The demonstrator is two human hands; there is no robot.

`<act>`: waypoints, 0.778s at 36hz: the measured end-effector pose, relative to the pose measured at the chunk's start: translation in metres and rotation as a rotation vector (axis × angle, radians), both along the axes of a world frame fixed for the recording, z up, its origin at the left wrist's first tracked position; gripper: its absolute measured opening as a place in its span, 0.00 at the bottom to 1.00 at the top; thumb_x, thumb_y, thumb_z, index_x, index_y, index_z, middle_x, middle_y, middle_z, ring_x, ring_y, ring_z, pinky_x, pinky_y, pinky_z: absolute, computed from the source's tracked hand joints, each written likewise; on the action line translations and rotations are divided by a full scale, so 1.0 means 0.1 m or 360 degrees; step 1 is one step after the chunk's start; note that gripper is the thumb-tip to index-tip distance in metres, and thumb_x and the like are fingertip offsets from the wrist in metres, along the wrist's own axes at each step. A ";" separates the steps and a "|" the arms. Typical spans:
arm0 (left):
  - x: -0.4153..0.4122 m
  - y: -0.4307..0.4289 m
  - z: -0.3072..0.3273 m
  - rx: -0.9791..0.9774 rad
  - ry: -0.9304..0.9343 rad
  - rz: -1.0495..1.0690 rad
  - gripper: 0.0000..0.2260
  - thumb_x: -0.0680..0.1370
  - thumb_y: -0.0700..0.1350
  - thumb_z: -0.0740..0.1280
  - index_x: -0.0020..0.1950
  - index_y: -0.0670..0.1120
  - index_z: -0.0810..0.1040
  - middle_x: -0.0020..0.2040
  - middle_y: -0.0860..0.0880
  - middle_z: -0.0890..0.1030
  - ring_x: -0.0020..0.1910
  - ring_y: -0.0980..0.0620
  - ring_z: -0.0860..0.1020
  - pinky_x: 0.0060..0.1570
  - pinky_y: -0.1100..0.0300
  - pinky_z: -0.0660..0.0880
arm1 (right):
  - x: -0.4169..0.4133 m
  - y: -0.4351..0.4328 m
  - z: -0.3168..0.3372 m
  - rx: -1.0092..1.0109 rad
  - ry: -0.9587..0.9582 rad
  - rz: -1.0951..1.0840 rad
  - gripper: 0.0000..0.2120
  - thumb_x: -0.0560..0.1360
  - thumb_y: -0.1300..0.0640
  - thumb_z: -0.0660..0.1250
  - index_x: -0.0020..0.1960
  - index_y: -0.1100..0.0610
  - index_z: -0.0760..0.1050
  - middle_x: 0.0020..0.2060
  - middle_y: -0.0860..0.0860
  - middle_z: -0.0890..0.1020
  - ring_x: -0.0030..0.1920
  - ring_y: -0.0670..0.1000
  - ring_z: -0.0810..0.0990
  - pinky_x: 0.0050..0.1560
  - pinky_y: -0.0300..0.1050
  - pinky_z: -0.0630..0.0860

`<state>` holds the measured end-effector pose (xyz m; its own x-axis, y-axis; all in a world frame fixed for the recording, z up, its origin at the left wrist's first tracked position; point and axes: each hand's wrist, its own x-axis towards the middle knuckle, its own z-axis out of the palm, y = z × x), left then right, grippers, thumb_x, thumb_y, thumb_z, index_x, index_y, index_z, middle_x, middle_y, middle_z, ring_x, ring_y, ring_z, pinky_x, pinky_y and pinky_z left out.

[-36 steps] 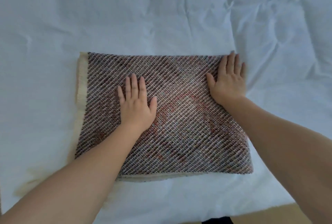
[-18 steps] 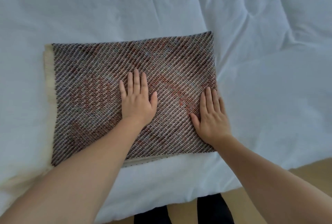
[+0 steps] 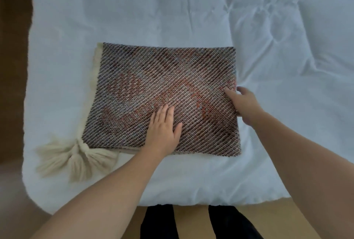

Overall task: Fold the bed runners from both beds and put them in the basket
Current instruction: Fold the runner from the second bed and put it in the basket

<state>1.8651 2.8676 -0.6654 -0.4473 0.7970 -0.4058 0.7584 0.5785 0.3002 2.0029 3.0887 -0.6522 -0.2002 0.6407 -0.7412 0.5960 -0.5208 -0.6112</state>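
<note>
Found runner (image 3: 162, 85) folded flat on bed (image 3: 134, 8). Noted left hand (image 3: 162, 125) spread flat on top, right hand (image 3: 243, 104) pinching its right edge. Judged soft, thick, floppy; best taken at both side edges.

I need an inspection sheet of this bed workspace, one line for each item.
Surface: creased white quilted duvet.
Job's things: folded brown-and-red woven bed runner lies flat; its cream tassel spreads at the near left corner; basket not seen.
Clutter: nothing seen.
Hands: left hand presses flat on the runner; right hand pinches its right edge.
Cables: nothing seen.
Surroundings: light wooden floor; dark trouser legs.
</note>
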 end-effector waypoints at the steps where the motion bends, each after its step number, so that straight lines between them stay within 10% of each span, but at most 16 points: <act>1: 0.00 -0.02 0.07 0.0034 -0.0019 0.0040 0.28 0.81 0.56 0.48 0.78 0.44 0.50 0.78 0.45 0.54 0.77 0.49 0.50 0.75 0.52 0.44 | -0.05 0.04 0.06 -0.0015 0.0005 0.0078 0.22 0.74 0.47 0.69 0.63 0.58 0.74 0.51 0.54 0.82 0.48 0.55 0.83 0.45 0.53 0.82; 6: -0.01 -0.08 0.41 0.0191 -0.0150 0.0175 0.24 0.82 0.54 0.52 0.75 0.43 0.59 0.73 0.46 0.65 0.72 0.49 0.62 0.71 0.54 0.59 | -0.42 0.01 0.44 0.0152 -0.0100 0.0376 0.05 0.73 0.55 0.68 0.41 0.54 0.74 0.42 0.55 0.83 0.40 0.56 0.84 0.42 0.54 0.83; 10: -0.11 -0.19 0.61 0.0260 -0.0326 0.0293 0.24 0.82 0.55 0.52 0.74 0.45 0.60 0.72 0.47 0.67 0.69 0.49 0.67 0.65 0.54 0.65 | -0.84 -0.26 0.69 0.0318 -0.0035 0.0547 0.02 0.74 0.59 0.67 0.46 0.57 0.75 0.35 0.52 0.81 0.30 0.53 0.81 0.28 0.46 0.81; 21: -1.01 -0.79 0.68 0.0527 -0.0679 0.0532 0.26 0.79 0.61 0.50 0.71 0.47 0.64 0.59 0.49 0.78 0.57 0.50 0.77 0.56 0.51 0.73 | -2.18 -1.10 0.78 0.0620 -0.0130 0.0692 0.09 0.68 0.52 0.65 0.46 0.54 0.74 0.38 0.51 0.81 0.38 0.55 0.82 0.43 0.56 0.82; 28: -1.59 -1.23 0.54 0.0423 -0.0836 0.0664 0.24 0.78 0.55 0.61 0.72 0.48 0.63 0.56 0.52 0.79 0.52 0.56 0.78 0.55 0.56 0.74 | -2.79 -1.62 0.56 0.0665 -0.0216 0.0841 0.08 0.72 0.53 0.65 0.49 0.55 0.72 0.38 0.49 0.79 0.37 0.51 0.78 0.33 0.44 0.72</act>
